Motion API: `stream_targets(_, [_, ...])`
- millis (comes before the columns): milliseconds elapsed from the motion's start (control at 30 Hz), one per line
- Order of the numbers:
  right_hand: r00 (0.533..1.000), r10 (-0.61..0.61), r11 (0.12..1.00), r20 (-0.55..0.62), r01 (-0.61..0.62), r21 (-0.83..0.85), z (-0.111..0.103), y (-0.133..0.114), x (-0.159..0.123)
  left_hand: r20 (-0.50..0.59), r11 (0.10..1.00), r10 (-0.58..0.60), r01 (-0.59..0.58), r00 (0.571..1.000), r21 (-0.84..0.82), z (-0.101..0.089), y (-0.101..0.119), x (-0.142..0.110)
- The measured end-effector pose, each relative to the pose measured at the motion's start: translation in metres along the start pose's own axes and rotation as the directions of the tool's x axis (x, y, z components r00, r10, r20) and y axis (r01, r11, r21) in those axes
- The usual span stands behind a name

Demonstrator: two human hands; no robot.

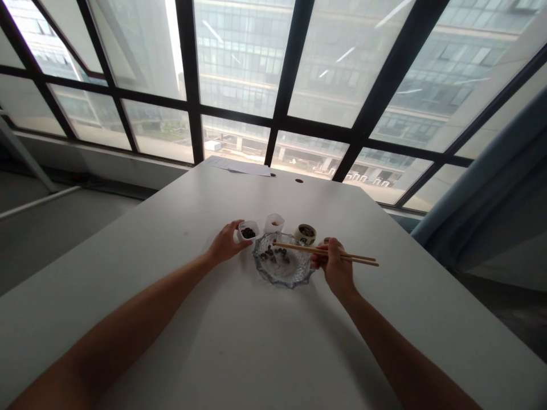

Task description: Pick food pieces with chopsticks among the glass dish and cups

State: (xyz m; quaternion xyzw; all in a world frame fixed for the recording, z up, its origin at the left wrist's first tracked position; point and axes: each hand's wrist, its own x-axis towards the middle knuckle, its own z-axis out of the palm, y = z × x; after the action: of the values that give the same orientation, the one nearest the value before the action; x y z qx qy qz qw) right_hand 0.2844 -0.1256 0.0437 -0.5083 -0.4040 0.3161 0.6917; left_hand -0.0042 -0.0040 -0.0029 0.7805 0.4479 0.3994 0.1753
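Holds with the left hand (225, 242), half curled, a small white cup (254, 236) of dark pieces (248, 232), thumb and fingers around its wall. Grips with the right hand (339, 273), well closed, two wooden chopsticks (299, 248), tips over a glass dish (294, 276) of dark lumps (282, 254), between the left and right edges of the desk (213, 341). Has beyond the dish, toward the far edge, a pale pot (311, 240) with a dark written mark; cannot read it surely.

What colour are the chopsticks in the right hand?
The chopsticks are a light yellowish brown, seen best in the head view.
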Motion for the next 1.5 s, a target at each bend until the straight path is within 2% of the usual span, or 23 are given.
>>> stream_targets(133, [0.993,-0.114,0.991,-0.042,0.11,-0.076,-0.012,-0.014,0.005,0.072,0.994,-0.113,0.112,0.991,0.019,-0.009,0.009,0.011])
stream_targets(200, [0.974,-0.21,0.971,-0.084,0.198,-0.134,-0.022,-0.021,0.01,0.045,0.994,-0.062,0.058,0.997,0.092,-0.01,0.029,0.02])
stream_targets(267, [0.942,-0.315,0.936,-0.117,0.287,-0.203,-0.032,-0.026,0.015,0.06,0.986,0.047,-0.056,0.997,0.16,-0.002,0.059,0.033])
stream_targets(367, [0.9,-0.418,0.88,-0.122,0.369,-0.3,-0.046,-0.025,0.022,0.243,0.953,0.164,-0.217,0.956,0.213,0.028,0.106,0.056])
stream_targets(467, [0.886,-0.45,0.854,-0.109,0.391,-0.345,-0.057,-0.023,0.026,0.446,0.919,0.122,-0.271,0.886,0.286,0.067,0.138,0.082])
stream_targets(533, [0.884,-0.46,0.846,-0.088,0.406,-0.345,-0.062,-0.024,0.028,0.547,0.897,0.062,-0.287,0.835,0.337,0.087,0.148,0.097])
stream_targets(600, [0.888,-0.454,0.858,-0.073,0.414,-0.303,-0.064,-0.026,0.03,0.61,0.882,0.001,-0.289,0.792,0.373,0.099,0.149,0.108])
stream_targets(633, [0.893,-0.442,0.875,-0.083,0.408,-0.261,-0.065,-0.028,0.031,0.619,0.88,-0.011,-0.286,0.785,0.378,0.103,0.148,0.112])
stream_targets(767, [0.919,-0.335,0.942,-0.208,0.333,-0.047,-0.067,-0.032,0.039,0.57,0.897,0.044,-0.284,0.82,0.34,0.108,0.139,0.119])
stream_targets(900, [0.924,-0.275,0.955,-0.265,0.295,0.039,-0.072,-0.033,0.047,0.538,0.91,0.084,-0.284,0.839,0.301,0.109,0.133,0.117])
stream_targets(1000, [0.922,-0.282,0.955,-0.266,0.295,0.012,-0.073,-0.029,0.047,0.529,0.91,0.086,-0.283,0.844,0.303,0.109,0.133,0.116])
stream_targets(1167, [0.97,-0.23,0.956,-0.072,0.212,-0.203,-0.069,-0.021,0.044,0.538,0.909,0.058,-0.268,0.841,0.32,0.108,0.132,0.117])
stream_targets(1233, [0.967,-0.233,0.958,-0.102,0.21,-0.195,-0.067,-0.024,0.044,0.549,0.911,0.042,-0.257,0.835,0.322,0.108,0.132,0.118])
stream_targets(1367, [0.942,-0.29,0.955,-0.171,0.271,-0.124,-0.063,-0.042,0.038,0.578,0.913,0.03,-0.258,0.816,0.316,0.097,0.131,0.117])
stream_targets(1433, [0.943,-0.304,0.948,-0.137,0.285,-0.141,-0.057,-0.051,0.03,0.54,0.916,0.065,-0.265,0.839,0.302,0.082,0.127,0.112])
stream_targets(1500, [0.961,-0.274,0.945,-0.023,0.265,-0.193,-0.049,-0.054,0.021,0.453,0.922,0.121,-0.269,0.883,0.277,0.061,0.119,0.103])
